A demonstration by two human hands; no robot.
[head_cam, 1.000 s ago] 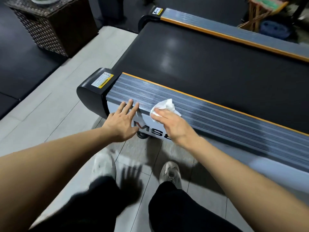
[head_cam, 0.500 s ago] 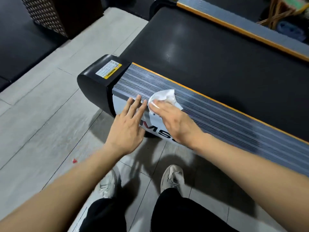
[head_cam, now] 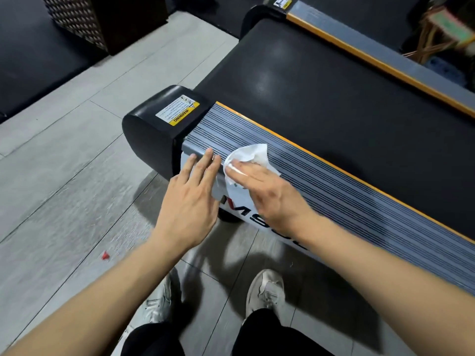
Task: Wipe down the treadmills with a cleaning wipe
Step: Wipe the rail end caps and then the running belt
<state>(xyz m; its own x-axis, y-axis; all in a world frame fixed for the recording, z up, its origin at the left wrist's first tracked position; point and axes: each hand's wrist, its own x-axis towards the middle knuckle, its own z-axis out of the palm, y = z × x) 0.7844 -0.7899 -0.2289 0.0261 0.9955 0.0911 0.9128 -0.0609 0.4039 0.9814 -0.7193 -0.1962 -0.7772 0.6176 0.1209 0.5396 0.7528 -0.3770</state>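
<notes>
A treadmill lies in front of me with a black belt point(head_cam: 321, 93), a ribbed grey side rail point(head_cam: 334, 186) edged in orange, and a black end cap point(head_cam: 151, 134) bearing a yellow warning sticker. My right hand point(head_cam: 270, 196) presses a crumpled white wipe point(head_cam: 250, 154) flat onto the near end of the rail. My left hand point(head_cam: 192, 199) rests beside it, fingers straight and together, their tips on the rail's outer edge near the end cap. The wipe's lower part is hidden under my right fingers.
The far side rail point(head_cam: 385, 55) runs along the top right. A dark wicker box point(head_cam: 84, 21) stands at the top left by black floor mats. Grey floor tiles point(head_cam: 64, 176) lie to the left, with a small red scrap point(head_cam: 104, 256). My two shoes point(head_cam: 266, 289) stand below the rail.
Both hands have stayed near the rail's end; the left hand slid up so its fingertips reach the rail's top edge. The view has shifted closer and slightly left.
</notes>
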